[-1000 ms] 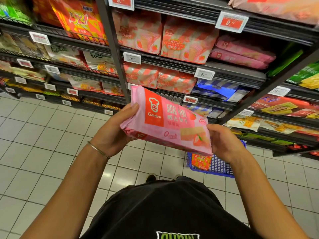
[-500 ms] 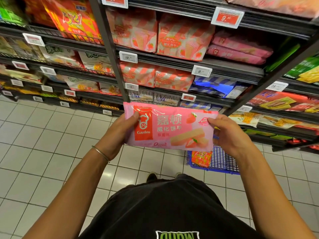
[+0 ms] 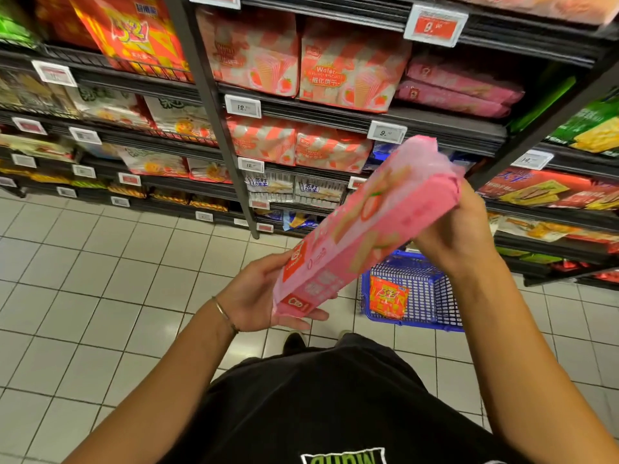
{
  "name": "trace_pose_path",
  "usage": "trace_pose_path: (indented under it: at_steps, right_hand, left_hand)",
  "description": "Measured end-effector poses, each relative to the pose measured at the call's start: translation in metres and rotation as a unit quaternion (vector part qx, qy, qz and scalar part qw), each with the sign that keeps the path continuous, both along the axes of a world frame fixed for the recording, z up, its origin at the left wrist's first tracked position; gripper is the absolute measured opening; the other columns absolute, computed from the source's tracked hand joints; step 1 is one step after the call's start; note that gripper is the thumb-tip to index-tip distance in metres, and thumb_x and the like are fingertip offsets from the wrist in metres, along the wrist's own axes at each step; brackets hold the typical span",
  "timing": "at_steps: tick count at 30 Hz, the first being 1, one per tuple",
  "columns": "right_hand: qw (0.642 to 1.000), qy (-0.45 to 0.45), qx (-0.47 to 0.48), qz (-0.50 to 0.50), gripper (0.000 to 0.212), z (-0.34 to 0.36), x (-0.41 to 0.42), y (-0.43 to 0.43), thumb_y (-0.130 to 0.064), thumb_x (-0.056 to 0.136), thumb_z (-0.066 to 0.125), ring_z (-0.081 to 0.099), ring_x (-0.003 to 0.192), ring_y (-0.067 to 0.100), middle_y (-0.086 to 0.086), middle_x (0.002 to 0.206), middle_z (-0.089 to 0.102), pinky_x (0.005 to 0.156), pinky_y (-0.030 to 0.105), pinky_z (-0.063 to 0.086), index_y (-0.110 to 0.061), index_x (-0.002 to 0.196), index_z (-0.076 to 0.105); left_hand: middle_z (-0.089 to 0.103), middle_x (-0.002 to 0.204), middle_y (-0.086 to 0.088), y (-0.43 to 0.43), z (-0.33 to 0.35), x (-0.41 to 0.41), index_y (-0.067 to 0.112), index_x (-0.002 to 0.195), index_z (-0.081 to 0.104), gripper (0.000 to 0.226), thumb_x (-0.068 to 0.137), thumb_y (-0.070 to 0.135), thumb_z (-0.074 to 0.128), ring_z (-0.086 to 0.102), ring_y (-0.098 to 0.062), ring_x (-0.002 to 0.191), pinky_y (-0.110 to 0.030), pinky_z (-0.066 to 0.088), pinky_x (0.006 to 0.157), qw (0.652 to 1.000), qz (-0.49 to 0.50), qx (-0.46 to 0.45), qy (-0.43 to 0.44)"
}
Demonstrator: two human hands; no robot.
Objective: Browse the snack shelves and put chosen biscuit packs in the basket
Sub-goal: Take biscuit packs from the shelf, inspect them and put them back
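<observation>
I hold a long pink strawberry wafer pack (image 3: pixel 365 226) slanted in front of me, its far end raised to the upper right. My right hand (image 3: pixel 449 232) grips that upper end. The lower end rests in my left hand (image 3: pixel 258 296), whose palm faces up and whose fingers lie nearly straight under it. Below and behind the pack a blue plastic basket (image 3: pixel 432 296) stands on the floor by the shelf foot. An orange snack pack (image 3: pixel 388 301) lies inside it.
Black snack shelves (image 3: pixel 445 132) fill the upper view, stacked with pink wafer bags (image 3: pixel 351 68), more pink packs (image 3: pixel 459 88) and price tags. A dark upright post (image 3: pixel 214 122) divides the bays. White floor tiles (image 3: pixel 83 279) spread to the left.
The pack was level and facing me; now it is tilted, right end lifted and left end lowered. My left hand has slipped from gripping its end to lying flat under it.
</observation>
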State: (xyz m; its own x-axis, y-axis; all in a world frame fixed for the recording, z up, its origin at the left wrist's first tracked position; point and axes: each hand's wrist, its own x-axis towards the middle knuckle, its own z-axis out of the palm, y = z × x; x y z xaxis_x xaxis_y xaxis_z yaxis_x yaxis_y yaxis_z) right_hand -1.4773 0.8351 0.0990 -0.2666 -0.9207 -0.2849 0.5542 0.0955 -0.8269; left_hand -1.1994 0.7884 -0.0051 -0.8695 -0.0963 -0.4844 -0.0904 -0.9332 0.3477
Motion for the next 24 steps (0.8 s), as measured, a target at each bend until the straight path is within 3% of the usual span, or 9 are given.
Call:
trace_pose_path:
  at_steps: [2, 4, 8, 13, 16, 18, 19, 22, 24]
  right_hand:
    - [0.998, 0.038, 0.039, -0.021, 0.052, 0.000, -0.004, -0.001, -0.055, 0.081, 0.078, 0.069, 0.103, 0.021, 0.004, 0.110, 0.072, 0.091, 0.041, 0.056, -0.019, 0.117, 0.068]
    - [0.995, 0.063, 0.067, -0.027, 0.038, -0.005, -0.008, 0.001, -0.057, 0.092, 0.065, 0.072, 0.098, 0.022, 0.001, 0.105, 0.074, 0.086, 0.044, 0.058, -0.024, 0.111, 0.071]
    - [0.992, 0.081, 0.087, -0.042, 0.037, -0.008, -0.009, 0.005, -0.060, 0.098, 0.057, 0.074, 0.098, 0.023, -0.002, 0.100, 0.076, 0.084, 0.045, 0.060, -0.027, 0.105, 0.074]
    - [0.993, 0.072, 0.087, -0.043, 0.037, -0.010, -0.009, 0.009, -0.056, 0.099, 0.057, 0.074, 0.097, 0.025, 0.000, 0.100, 0.074, 0.083, 0.045, 0.060, -0.023, 0.105, 0.071]
    - [0.998, -0.010, 0.031, -0.045, 0.045, -0.009, -0.007, 0.012, -0.054, 0.096, 0.057, 0.064, 0.113, 0.028, 0.006, 0.112, 0.068, 0.104, 0.048, 0.052, -0.017, 0.120, 0.065]
    - [0.996, -0.086, 0.007, -0.022, 0.067, -0.010, -0.007, 0.016, -0.060, 0.092, 0.053, 0.048, 0.132, 0.032, 0.014, 0.132, 0.057, 0.123, 0.051, 0.031, -0.014, 0.141, 0.053]
    - [0.994, -0.107, 0.003, -0.003, 0.075, -0.012, -0.009, 0.019, -0.062, 0.091, 0.052, 0.044, 0.139, 0.033, 0.017, 0.140, 0.052, 0.125, 0.053, 0.025, -0.013, 0.148, 0.049]
    - [0.993, -0.103, 0.023, 0.057, 0.081, -0.019, -0.016, 0.030, -0.065, 0.092, 0.049, 0.046, 0.144, 0.038, 0.017, 0.152, 0.052, 0.121, 0.059, 0.032, -0.011, 0.153, 0.050]
    - [0.993, -0.071, 0.039, 0.083, 0.064, -0.023, -0.018, 0.037, -0.056, 0.098, 0.050, 0.059, 0.133, 0.035, 0.018, 0.146, 0.060, 0.109, 0.053, 0.049, -0.012, 0.143, 0.060]
  left_hand:
    - [0.064, 0.132, -0.024, 0.004, -0.004, 0.001, 0.008, 0.146, 0.051, 0.069, 0.097, 0.057, 0.047, 0.074, -0.041, 0.099, -0.044, 0.063, 0.075, 0.999, -0.015, 0.018, 0.028]
    - [0.072, 0.118, -0.022, 0.007, -0.006, 0.001, 0.004, 0.138, 0.055, 0.072, 0.094, 0.061, 0.049, 0.077, -0.036, 0.087, -0.039, 0.065, 0.068, 0.999, -0.021, 0.038, 0.031]
    - [0.076, 0.102, -0.018, 0.012, -0.007, -0.001, 0.003, 0.130, 0.060, 0.073, 0.091, 0.064, 0.053, 0.075, -0.023, 0.063, -0.030, 0.061, 0.061, 1.000, -0.007, 0.024, -0.013]
    - [0.077, 0.094, -0.016, 0.013, -0.005, -0.001, 0.001, 0.131, 0.055, 0.075, 0.097, 0.066, 0.039, 0.073, -0.019, 0.058, -0.027, 0.060, 0.058, 0.998, 0.020, 0.021, -0.047]
    - [0.072, 0.107, -0.016, 0.012, 0.001, -0.001, 0.011, 0.131, 0.066, 0.067, 0.093, 0.065, 0.051, 0.074, -0.023, 0.069, -0.028, 0.060, 0.055, 0.996, 0.063, -0.004, -0.063]
    - [0.068, 0.113, -0.014, 0.010, 0.004, 0.002, 0.017, 0.132, 0.067, 0.062, 0.089, 0.062, 0.062, 0.072, -0.027, 0.088, -0.030, 0.061, 0.058, 0.991, 0.099, -0.045, -0.078]
    - [0.068, 0.116, -0.014, 0.009, 0.004, 0.003, 0.017, 0.135, 0.064, 0.065, 0.086, 0.060, 0.066, 0.070, -0.028, 0.096, -0.033, 0.061, 0.062, 0.987, 0.119, -0.064, -0.083]
    - [0.070, 0.120, -0.012, 0.002, 0.007, 0.009, 0.019, 0.146, 0.054, 0.075, 0.084, 0.057, 0.070, 0.071, -0.027, 0.104, -0.035, 0.060, 0.068, 0.972, 0.187, -0.109, -0.094]
    - [0.073, 0.121, -0.007, -0.004, 0.010, 0.015, 0.026, 0.145, 0.053, 0.071, 0.083, 0.055, 0.070, 0.072, -0.026, 0.106, -0.034, 0.060, 0.069, 0.951, 0.222, -0.177, -0.122]
